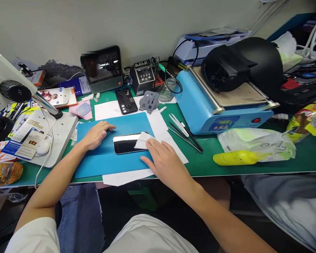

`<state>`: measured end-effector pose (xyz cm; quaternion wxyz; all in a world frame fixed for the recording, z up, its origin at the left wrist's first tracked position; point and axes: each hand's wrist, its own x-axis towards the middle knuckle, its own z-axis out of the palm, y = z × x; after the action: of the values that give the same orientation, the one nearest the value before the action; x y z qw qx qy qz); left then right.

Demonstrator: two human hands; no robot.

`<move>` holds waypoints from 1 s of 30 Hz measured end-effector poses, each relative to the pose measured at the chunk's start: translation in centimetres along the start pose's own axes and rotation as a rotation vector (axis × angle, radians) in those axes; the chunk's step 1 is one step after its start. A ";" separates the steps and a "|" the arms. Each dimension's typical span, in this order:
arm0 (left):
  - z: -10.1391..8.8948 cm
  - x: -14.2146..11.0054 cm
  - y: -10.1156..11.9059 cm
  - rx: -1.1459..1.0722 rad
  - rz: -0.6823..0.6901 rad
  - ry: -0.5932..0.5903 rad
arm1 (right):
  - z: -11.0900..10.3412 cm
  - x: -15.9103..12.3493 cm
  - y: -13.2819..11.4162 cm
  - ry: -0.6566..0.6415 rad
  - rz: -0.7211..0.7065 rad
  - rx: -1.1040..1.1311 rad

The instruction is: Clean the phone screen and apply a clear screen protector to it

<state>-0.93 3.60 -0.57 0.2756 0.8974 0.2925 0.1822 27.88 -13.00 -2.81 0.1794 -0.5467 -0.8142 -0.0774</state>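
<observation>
A smartphone (123, 144) lies on a blue mat (94, 163), its dark, glossy screen facing up. My right hand (164, 158) presses a folded white tissue (141, 141) onto the phone's right end, fingers laid over the tissue and thumb apart below. To the left of the phone, my left hand (98, 134) rests on the mat with its fingers stretched out and nothing in them; a ring is on one finger. A gap separates it from the phone. The tissue and right hand hide the phone's right end.
Tweezers (179, 125) and thin tools lie right of the mat. Behind it are a black phone case (126, 101), a grey stand (149, 101) and a soldering station (142, 78). A blue machine (200, 105) and yellow bottle (234, 157) are at right, a microscope base (64, 128) at left.
</observation>
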 end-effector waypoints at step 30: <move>0.0 -0.1 0.5 -0.013 -0.017 0.005 | 0.7 2.0 0.8 -0.029 0.087 0.114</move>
<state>-0.81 3.23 -0.26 0.2822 0.8927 0.2995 0.1838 27.84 -10.78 -2.76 0.2016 -0.5715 -0.7953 -0.0149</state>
